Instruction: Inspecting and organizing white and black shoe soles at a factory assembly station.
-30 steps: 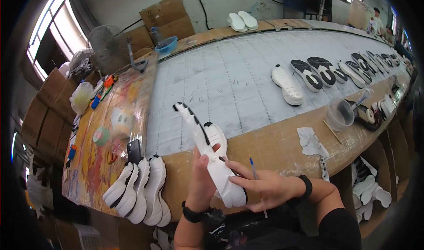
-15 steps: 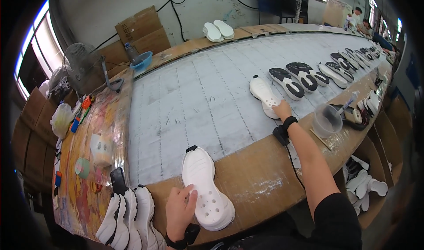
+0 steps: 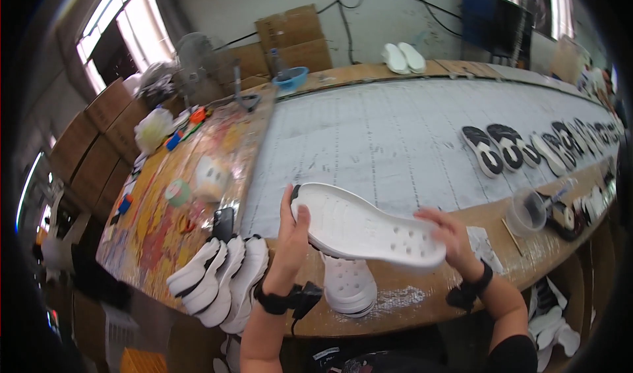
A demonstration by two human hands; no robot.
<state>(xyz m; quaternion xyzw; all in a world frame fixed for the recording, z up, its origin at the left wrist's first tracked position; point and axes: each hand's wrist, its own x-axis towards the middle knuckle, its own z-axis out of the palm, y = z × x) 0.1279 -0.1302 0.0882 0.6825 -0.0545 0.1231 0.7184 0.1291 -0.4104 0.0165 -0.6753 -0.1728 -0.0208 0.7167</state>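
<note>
Lengthwise, the white sole (image 3: 359,227) lies between both hands (image 3: 294,234).

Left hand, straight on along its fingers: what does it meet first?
The left hand probably meets the blue basin, beyond the pale sheet; depth is unclear, so it might touch the sheet sooner.

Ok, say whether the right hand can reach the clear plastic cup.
Likely yes: only a white scrap and thin stick lie between right hand and cup; the left hand holds the shoe sole.
</note>
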